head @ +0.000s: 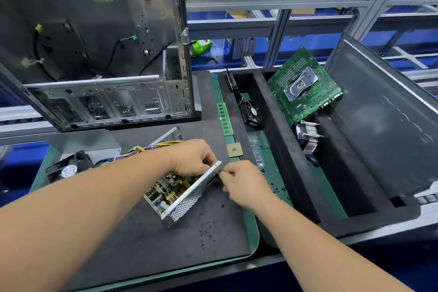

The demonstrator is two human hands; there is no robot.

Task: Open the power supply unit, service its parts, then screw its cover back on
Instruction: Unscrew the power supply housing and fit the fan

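The power supply unit (182, 199) lies tilted on the dark mat (147, 244), its cover off and its circuit board (166, 191) exposed. My left hand (192, 157) grips the top edge of its perforated metal casing. My right hand (244, 182) pinches something small at the casing's upper right corner; what it pinches is hidden by the fingers. A bundle of yellow and purple wires (151, 149) runs from the unit to the left. The grey metal cover (94, 144) and a black fan (68, 168) lie behind my left arm.
An open computer case (94, 54) stands at the back left. A RAM stick (224, 119) and a CPU chip (234, 150) lie on the green strip. The black foam tray (284, 161) on the right holds a motherboard (305, 87), a heatsink (308, 137), a fan and loose screws (279, 188).
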